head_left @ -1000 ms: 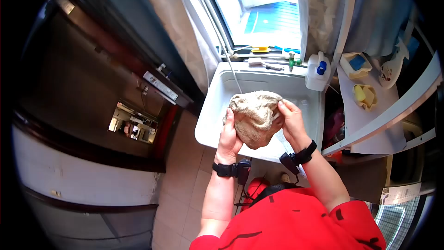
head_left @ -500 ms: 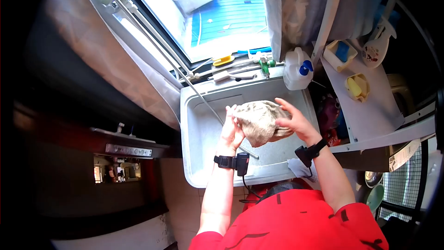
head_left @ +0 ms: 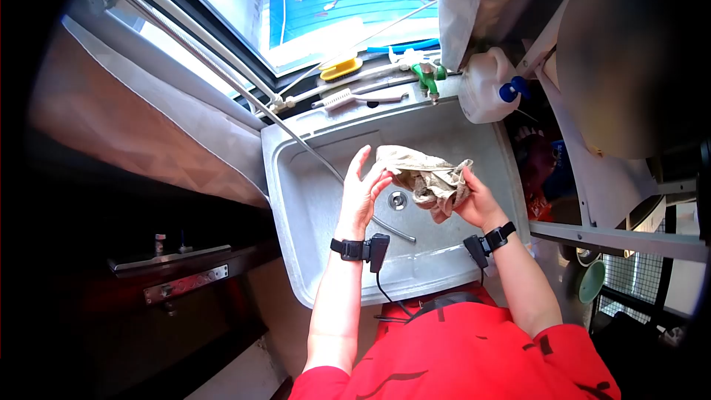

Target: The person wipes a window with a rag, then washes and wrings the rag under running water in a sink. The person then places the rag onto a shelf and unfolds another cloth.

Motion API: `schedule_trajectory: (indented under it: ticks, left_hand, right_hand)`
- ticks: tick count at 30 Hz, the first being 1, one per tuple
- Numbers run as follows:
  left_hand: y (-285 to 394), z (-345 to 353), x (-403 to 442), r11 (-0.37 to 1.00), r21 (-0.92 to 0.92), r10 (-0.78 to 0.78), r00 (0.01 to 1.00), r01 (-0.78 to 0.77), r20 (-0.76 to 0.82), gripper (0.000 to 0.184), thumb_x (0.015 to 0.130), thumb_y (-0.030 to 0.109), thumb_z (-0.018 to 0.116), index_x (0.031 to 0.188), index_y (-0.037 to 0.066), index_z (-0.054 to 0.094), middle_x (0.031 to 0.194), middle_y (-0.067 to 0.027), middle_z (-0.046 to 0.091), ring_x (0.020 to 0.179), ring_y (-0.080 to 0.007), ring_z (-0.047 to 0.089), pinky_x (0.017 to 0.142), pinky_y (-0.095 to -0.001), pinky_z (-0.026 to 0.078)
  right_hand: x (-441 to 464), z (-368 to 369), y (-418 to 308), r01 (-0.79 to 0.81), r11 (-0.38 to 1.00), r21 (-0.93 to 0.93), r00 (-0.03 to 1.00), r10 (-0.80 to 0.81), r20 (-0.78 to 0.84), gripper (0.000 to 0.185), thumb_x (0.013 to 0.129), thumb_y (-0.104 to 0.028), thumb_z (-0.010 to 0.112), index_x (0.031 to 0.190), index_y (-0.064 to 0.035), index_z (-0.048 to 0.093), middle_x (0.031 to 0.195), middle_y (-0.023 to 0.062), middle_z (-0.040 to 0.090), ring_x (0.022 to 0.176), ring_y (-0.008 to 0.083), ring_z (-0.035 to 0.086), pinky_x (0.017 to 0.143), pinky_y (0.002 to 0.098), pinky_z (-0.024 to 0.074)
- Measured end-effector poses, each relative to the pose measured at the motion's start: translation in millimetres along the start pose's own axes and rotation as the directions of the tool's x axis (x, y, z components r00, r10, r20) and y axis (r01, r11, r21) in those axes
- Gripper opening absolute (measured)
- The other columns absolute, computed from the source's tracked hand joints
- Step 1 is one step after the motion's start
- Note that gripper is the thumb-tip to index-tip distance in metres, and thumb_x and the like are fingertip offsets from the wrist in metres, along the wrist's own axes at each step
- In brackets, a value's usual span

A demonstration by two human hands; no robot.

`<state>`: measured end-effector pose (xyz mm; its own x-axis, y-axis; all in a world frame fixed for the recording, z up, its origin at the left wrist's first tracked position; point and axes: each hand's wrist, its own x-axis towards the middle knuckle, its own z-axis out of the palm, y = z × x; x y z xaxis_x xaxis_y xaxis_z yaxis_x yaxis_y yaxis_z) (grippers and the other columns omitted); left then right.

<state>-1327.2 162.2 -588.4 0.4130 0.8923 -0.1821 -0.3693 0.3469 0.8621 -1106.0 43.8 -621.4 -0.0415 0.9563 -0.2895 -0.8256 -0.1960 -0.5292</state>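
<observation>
A crumpled beige cloth [head_left: 426, 180] hangs in the air above the grey sink [head_left: 326, 281]. My right hand [head_left: 480, 204] grips its right end, thumb on top of the folds. At the cloth's left edge is my left hand [head_left: 360, 196], with the fingers spread and not closed round it; whether the fingertips touch it I cannot tell. Below the cloth, the metal drain [head_left: 398, 200] shows in the sink floor. A grey hose [head_left: 318, 154] slants down into the basin, passing behind my left hand.
Behind the basin stand a green tap [head_left: 427, 80], a white brush [head_left: 348, 99] and a yellow brush [head_left: 341, 68]. A white jug [head_left: 489, 87] with a blue cap sits at the back right corner. A white shelf frame [head_left: 615, 241] borders the right side, a curtain [head_left: 148, 133] the left.
My left hand has let its fingers come apart from the cloth, while my right hand has closed on the other end. The cloth has turned and is more bunched. The view has shifted.
</observation>
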Motion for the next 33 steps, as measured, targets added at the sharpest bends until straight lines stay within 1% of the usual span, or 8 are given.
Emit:
schedule_trajectory:
  ticks: [3,7,10,15,18,27,31,33]
  left_hand:
    - [-5,0,-1,0.984,0.172,0.058,0.993,-0.039,-0.104,0.052,0.087,0.016,0.067,0.133,0.01,0.044,0.13,-0.0076,0.048,0.101,-0.0194,0.06,0.081,-0.0334,0.054]
    - [-40,-3,2,0.906,0.293,-0.317,0.948,0.307,-0.013,0.05,0.089,0.036,0.063,0.13,0.012,0.046,0.129,-0.006,0.049,0.107,-0.0177,0.056,0.082,-0.034,0.053]
    - [-62,17,-3,0.913,-0.099,-0.393,0.919,0.395,0.04,0.046,0.091,0.033,0.062,0.13,0.012,0.049,0.125,-0.0083,0.055,0.106,-0.0165,0.057,0.082,-0.0344,0.051]
    - [-80,7,11,0.927,-0.269,-0.231,0.964,0.259,0.132,0.016,0.093,0.013,0.058,0.104,0.003,0.058,0.097,-0.0058,0.064,0.088,-0.0163,0.063,0.079,-0.0346,0.053]
    - [-78,13,12,0.955,-0.226,-0.177,0.98,0.193,0.088,0.016,0.093,0.015,0.058,0.104,0.004,0.057,0.101,-0.0065,0.062,0.093,-0.0166,0.061,0.081,-0.0342,0.052]
    - [-67,10,19,0.906,-0.375,-0.156,0.979,0.196,0.134,0.02,0.09,0.007,0.051,0.109,0.003,0.056,0.101,-0.0069,0.062,0.096,-0.0179,0.061,0.083,-0.0328,0.051]
    - [-104,-27,28,0.725,0.524,-0.485,0.871,0.447,-0.072,0.018,0.077,0.007,0.058,0.093,0.008,0.066,0.088,-0.0041,0.064,0.081,-0.0171,0.062,0.072,-0.0294,0.051]
    - [-131,-35,21,0.337,0.937,-0.326,0.945,0.087,0.03,0.021,0.074,0.008,0.059,0.093,0.007,0.067,0.089,-0.006,0.063,0.082,-0.0185,0.062,0.076,-0.0322,0.051]
  right_hand:
    - [2,2,-2,-0.051,0.995,0.091,0.996,0.044,0.077,0.055,0.099,-0.042,0.036,0.138,-0.0023,0.038,0.138,0.014,0.046,0.127,0.0279,0.044,0.108,0.0441,0.0321]
    - [6,5,6,-0.035,0.967,0.251,0.999,0.028,0.032,0.052,0.096,-0.036,0.04,0.137,-0.0035,0.04,0.138,0.0133,0.047,0.127,0.0292,0.044,0.109,0.046,0.031]
    - [5,7,5,-0.044,0.936,0.351,0.995,0.073,-0.072,0.057,0.097,-0.045,0.039,0.137,-0.0055,0.041,0.138,0.0113,0.047,0.128,0.0295,0.044,0.109,0.0467,0.031]
    - [15,-28,1,-0.034,0.974,0.226,0.996,0.051,-0.069,0.072,0.09,-0.057,0.05,0.138,-0.0051,0.039,0.136,0.0123,0.049,0.124,0.0269,0.048,0.104,0.0446,0.038]
    - [16,-29,-1,-0.034,0.96,-0.278,0.947,-0.058,-0.316,0.066,0.089,-0.024,0.066,0.142,-0.0035,0.032,0.126,0.0109,0.055,0.116,0.0219,0.054,0.095,0.0426,0.0467]
    - [35,-57,15,0.191,0.977,0.09,0.943,-0.157,-0.293,0.037,0.083,0.0,0.043,0.119,0.0002,0.051,0.12,0.0131,0.057,0.114,0.0252,0.055,0.1,0.0405,0.0433]
    - [29,-55,2,0.224,0.912,0.343,0.937,-0.105,-0.334,0.038,0.085,-0.011,0.042,0.121,-0.0002,0.05,0.125,0.0128,0.055,0.12,0.0281,0.049,0.108,0.0439,0.0337]
    - [26,-56,2,0.232,0.895,0.381,0.918,-0.072,-0.389,0.038,0.087,-0.012,0.04,0.122,0.0005,0.049,0.127,0.0131,0.054,0.121,0.0288,0.048,0.107,0.0441,0.0333]
